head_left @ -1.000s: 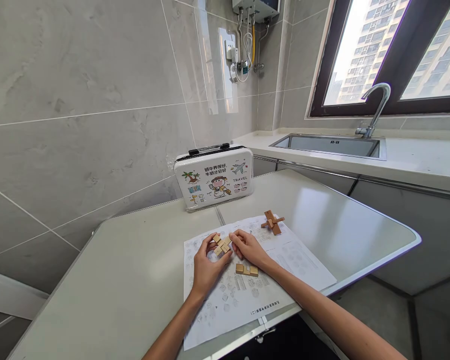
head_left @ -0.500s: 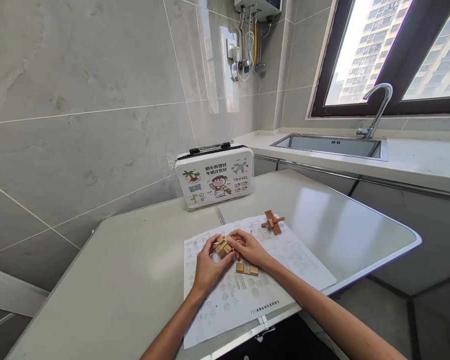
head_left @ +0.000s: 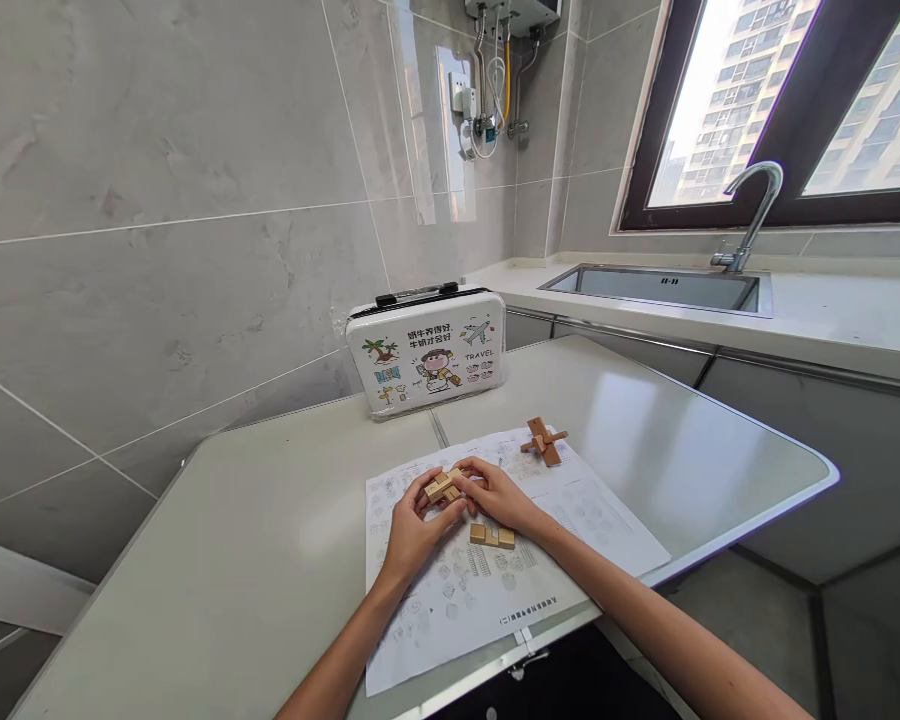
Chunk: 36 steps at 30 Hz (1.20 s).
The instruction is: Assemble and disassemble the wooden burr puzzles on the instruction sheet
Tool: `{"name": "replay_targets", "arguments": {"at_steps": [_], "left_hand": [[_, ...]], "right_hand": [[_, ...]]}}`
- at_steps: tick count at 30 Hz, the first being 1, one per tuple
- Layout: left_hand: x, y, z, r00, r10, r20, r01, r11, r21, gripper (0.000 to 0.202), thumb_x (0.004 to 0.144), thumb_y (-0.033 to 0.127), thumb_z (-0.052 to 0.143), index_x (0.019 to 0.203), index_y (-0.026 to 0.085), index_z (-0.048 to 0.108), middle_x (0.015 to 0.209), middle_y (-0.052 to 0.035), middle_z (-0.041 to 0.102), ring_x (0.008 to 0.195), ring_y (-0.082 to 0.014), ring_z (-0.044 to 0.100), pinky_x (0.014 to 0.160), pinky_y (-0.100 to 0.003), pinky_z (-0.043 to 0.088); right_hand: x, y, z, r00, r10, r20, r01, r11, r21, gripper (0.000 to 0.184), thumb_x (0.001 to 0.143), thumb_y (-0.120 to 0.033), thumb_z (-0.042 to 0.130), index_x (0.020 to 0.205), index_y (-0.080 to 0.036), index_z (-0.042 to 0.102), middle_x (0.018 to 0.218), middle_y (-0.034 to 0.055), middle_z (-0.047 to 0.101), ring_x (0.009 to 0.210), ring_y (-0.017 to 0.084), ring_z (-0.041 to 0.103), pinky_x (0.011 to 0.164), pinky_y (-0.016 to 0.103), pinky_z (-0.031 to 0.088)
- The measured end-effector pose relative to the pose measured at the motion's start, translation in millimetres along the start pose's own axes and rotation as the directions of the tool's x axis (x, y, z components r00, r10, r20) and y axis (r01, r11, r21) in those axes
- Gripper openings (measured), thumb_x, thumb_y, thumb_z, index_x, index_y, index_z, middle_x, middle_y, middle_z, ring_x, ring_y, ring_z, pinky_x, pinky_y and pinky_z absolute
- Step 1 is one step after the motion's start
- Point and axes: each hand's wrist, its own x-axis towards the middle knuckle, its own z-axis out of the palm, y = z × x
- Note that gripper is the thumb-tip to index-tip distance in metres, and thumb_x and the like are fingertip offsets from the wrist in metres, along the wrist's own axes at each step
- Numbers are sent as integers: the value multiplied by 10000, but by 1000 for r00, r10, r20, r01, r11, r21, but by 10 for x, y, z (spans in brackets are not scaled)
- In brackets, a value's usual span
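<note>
Between my two hands is a light wooden burr puzzle [head_left: 442, 487], several notched blocks fitted together. My left hand [head_left: 412, 525] grips it from the left side, thumb in front and fingers behind. From the right, the curled fingers of my right hand [head_left: 491, 492] close on it and hide part of it. Just below my right hand, a loose notched wooden block [head_left: 492, 537] lies on the printed instruction sheet [head_left: 495, 600]. A darker reddish-brown wooden puzzle [head_left: 544, 442], cross-shaped, rests at the sheet's far right corner.
A white cartoon-printed case [head_left: 429, 355] with a black handle stands at the back of the pale table [head_left: 255, 560], by the tiled wall. Behind, to the right, a counter holds a sink [head_left: 660, 287] with a curved faucet [head_left: 757, 215] below a window.
The burr puzzle has turned a little between my hands, so a longer block now faces up at its left. Both hands keep their hold. The view has shifted slightly.
</note>
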Motion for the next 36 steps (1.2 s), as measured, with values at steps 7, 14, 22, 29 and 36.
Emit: {"name": "replay_targets", "arguments": {"at_steps": [7,14,22,29,36], "left_hand": [[5,8,-24,995,-87,46,93,983,-155,663,715,372,899,1304,211,641,1258,-119,733,1223,-305,670,1081,-461,517],[15,-23,-40,999,17,50,-13,997,-71,708,715,308,900,1357,217,615,1336,-113,695,1237,-297,661,1116,-439,494],[42,-24,-26,998,-70,-4,68,978,-198,688,707,319,915,1329,226,637,1371,-122,681,1302,-306,622,1152,-462,451],[74,-54,-96,976,-183,-119,140,943,-302,658,758,342,900,1350,239,633,1348,-130,699,1316,-283,616,1188,-448,400],[80,-74,-103,966,-207,-154,146,930,-337,660,766,362,895,1354,217,631,1311,-141,716,1316,-276,612,1171,-417,405]], "right_hand": [[-23,-19,-21,999,-16,28,17,999,-28,456,929,-633,602,1106,-213,576,724,-43,578,520,125,550,562,268,417],[-26,-16,-31,999,-18,28,19,999,-36,441,932,-621,598,1114,-220,574,764,-32,617,537,126,567,575,268,432],[-13,-8,0,998,-11,-67,6,997,-82,431,927,-609,595,1088,-209,581,780,-18,634,520,126,560,547,271,436],[-81,-42,26,996,-88,-1,78,885,-459,309,929,-469,640,765,-209,608,544,-65,517,524,118,482,586,255,376],[-176,-176,-4,973,-48,224,172,799,-577,244,797,-405,807,810,-222,646,535,-96,556,547,111,551,654,243,386]]}}
